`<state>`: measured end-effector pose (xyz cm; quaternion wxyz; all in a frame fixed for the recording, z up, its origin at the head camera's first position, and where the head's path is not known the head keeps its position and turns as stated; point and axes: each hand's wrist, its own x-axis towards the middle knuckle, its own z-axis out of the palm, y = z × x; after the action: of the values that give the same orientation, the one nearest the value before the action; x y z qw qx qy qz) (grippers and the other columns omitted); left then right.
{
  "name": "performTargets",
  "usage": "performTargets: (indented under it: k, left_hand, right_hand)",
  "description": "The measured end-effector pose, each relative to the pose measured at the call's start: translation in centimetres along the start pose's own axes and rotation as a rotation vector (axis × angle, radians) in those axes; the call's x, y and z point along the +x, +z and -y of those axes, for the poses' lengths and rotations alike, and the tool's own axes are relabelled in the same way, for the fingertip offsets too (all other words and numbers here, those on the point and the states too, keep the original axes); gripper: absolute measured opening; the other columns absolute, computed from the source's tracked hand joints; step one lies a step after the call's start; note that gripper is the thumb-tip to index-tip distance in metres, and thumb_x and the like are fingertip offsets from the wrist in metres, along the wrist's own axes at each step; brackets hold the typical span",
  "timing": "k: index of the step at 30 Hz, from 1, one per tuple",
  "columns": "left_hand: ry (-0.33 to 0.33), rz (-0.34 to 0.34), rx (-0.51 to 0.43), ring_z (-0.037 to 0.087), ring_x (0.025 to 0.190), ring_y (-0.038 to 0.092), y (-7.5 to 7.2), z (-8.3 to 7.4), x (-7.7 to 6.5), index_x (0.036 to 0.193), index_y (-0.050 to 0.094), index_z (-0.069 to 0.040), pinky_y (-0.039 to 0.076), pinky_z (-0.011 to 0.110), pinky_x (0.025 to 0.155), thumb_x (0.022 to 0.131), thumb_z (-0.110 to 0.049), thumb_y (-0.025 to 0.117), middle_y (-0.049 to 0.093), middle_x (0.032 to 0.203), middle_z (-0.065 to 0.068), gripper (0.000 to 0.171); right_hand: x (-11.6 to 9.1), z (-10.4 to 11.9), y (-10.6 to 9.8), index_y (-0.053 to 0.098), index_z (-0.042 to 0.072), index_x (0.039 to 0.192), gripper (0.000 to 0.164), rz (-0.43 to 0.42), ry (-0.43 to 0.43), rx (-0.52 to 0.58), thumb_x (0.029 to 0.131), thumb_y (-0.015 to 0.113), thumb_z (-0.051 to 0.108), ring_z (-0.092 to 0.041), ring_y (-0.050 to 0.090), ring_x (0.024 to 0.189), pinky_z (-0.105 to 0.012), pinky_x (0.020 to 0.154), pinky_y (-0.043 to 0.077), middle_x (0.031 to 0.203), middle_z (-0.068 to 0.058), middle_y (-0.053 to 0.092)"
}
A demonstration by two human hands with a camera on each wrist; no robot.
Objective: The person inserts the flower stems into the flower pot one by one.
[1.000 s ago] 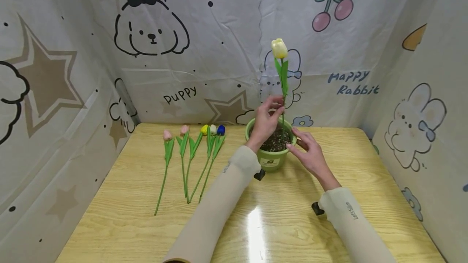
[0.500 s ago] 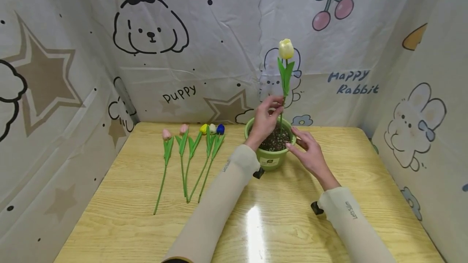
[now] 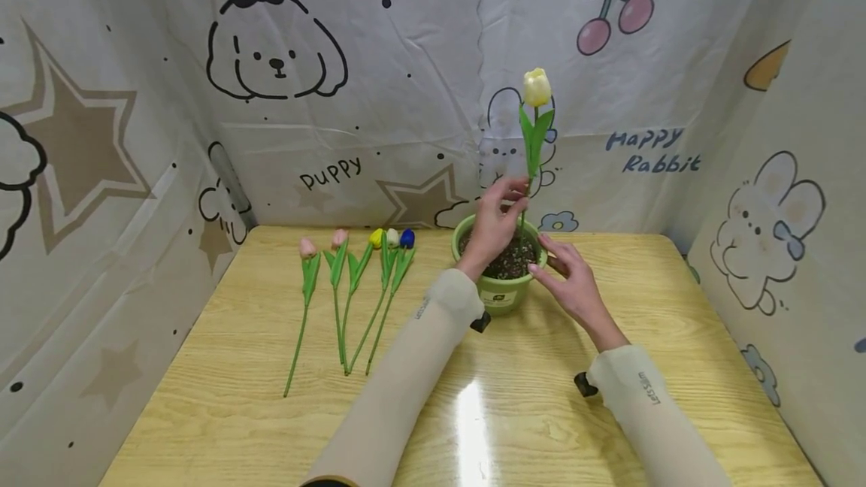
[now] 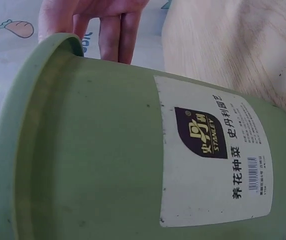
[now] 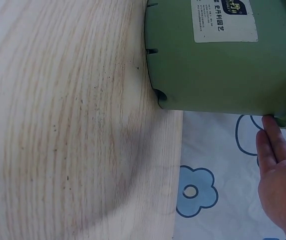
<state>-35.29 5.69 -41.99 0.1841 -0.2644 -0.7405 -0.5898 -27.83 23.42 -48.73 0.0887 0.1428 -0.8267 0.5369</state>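
Observation:
In the head view my left hand point(image 3: 495, 222) pinches the green stem of a pale yellow artificial tulip point(image 3: 537, 89) above a green flower pot point(image 3: 504, 297). The tulip stands nearly upright, leaning slightly right, its lower stem reaching down toward the dark soil point(image 3: 512, 260). Whether its tip is in the soil cannot be made out. My right hand point(image 3: 573, 284) holds the pot's right rim between thumb and fingers. In the right wrist view, fingers point(image 5: 278, 142) lie against the pot's outside below its rim. Only a sliver of the left hand shows in the left wrist view.
Several artificial tulips lie on the wooden table point(image 3: 271, 434) to the left: a pink tulip point(image 3: 308, 249), another pink tulip point(image 3: 340, 239), a yellow tulip point(image 3: 376, 238), a white tulip point(image 3: 392, 238) and a blue tulip point(image 3: 407, 239). Printed cloth point(image 3: 419, 36) hangs around the table.
The pale yellow tulip's head has swung to the right, so its stem leans right instead of left. The left hand keeps its pinch, and the right hand stays on the pot rim.

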Motion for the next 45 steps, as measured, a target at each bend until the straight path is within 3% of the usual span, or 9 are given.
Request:
performTargets:
  k: [4,8,18,26,35,41,45]
  left_hand:
    - [0.014,-0.022,-0.029,0.023,0.105,0.070,-0.4,-0.2,0.1,0.128,0.065,-0.005,0.059,0.023,0.085,0.102,-0.002,0.062,0.068,0.119,0.013,0.026]
    - [0.040,-0.022,-0.006,0.025,0.104,0.070,-0.9,-0.2,0.2,0.127,0.065,-0.004,0.059,0.024,0.084,0.101,-0.001,0.063,0.068,0.119,0.013,0.027]
    - [0.030,-0.002,0.035,0.024,0.107,0.071,-0.8,0.8,-0.5,0.128,0.066,-0.004,0.059,0.024,0.085,0.101,-0.002,0.064,0.069,0.121,0.013,0.027]
    - [-0.008,0.036,0.079,0.022,0.106,0.071,-0.7,0.8,-0.8,0.124,0.066,-0.005,0.059,0.020,0.082,0.101,-0.001,0.064,0.069,0.125,0.011,0.024]
    - [-0.074,0.084,0.108,0.021,0.107,0.071,-0.9,0.8,-0.9,0.125,0.064,-0.008,0.059,0.019,0.084,0.101,0.000,0.063,0.068,0.123,0.010,0.026]
    - [-0.086,0.128,0.124,0.022,0.108,0.071,-0.9,0.9,-1.0,0.125,0.064,-0.007,0.058,0.020,0.087,0.101,-0.001,0.062,0.068,0.122,0.010,0.025]
    - [-0.085,0.151,0.124,0.023,0.109,0.071,-0.7,1.0,-1.0,0.125,0.065,-0.006,0.058,0.021,0.088,0.102,-0.001,0.061,0.068,0.123,0.010,0.024]
  right_hand:
    - [0.0,0.0,0.1,0.043,0.004,0.156,0.062,-0.006,-0.002,0.000,0.101,0.069,0.016,-0.041,0.054,0.135,-0.029,0.114,0.045,0.151,-0.020,0.045]
    - [0.0,0.0,0.1,0.043,0.004,0.156,0.062,-0.007,-0.001,-0.001,0.101,0.069,0.017,-0.041,0.054,0.135,-0.034,0.115,0.044,0.152,-0.020,0.045]
    - [-0.1,0.0,0.3,0.043,0.005,0.157,0.061,-0.006,-0.010,-0.008,0.102,0.068,0.016,-0.042,0.054,0.135,-0.038,0.115,0.044,0.152,-0.020,0.045]
    - [-0.2,-0.1,0.2,0.044,0.008,0.157,0.062,-0.005,-0.007,0.003,0.101,0.069,0.017,-0.041,0.055,0.135,-0.029,0.113,0.045,0.150,-0.020,0.046]
    - [-0.3,0.6,0.0,0.041,0.004,0.157,0.062,0.001,0.007,-0.001,0.101,0.067,0.011,-0.046,0.051,0.138,-0.052,0.114,0.042,0.152,-0.024,0.043]
    - [-0.8,3.7,-0.2,0.040,-0.006,0.154,0.060,0.019,0.009,-0.003,0.101,0.066,0.006,-0.049,0.051,0.136,-0.054,0.113,0.042,0.150,-0.030,0.043]
    - [-0.9,4.1,-0.3,0.041,-0.007,0.154,0.060,0.018,0.014,-0.007,0.101,0.066,0.006,-0.049,0.051,0.136,-0.055,0.113,0.042,0.149,-0.030,0.044]
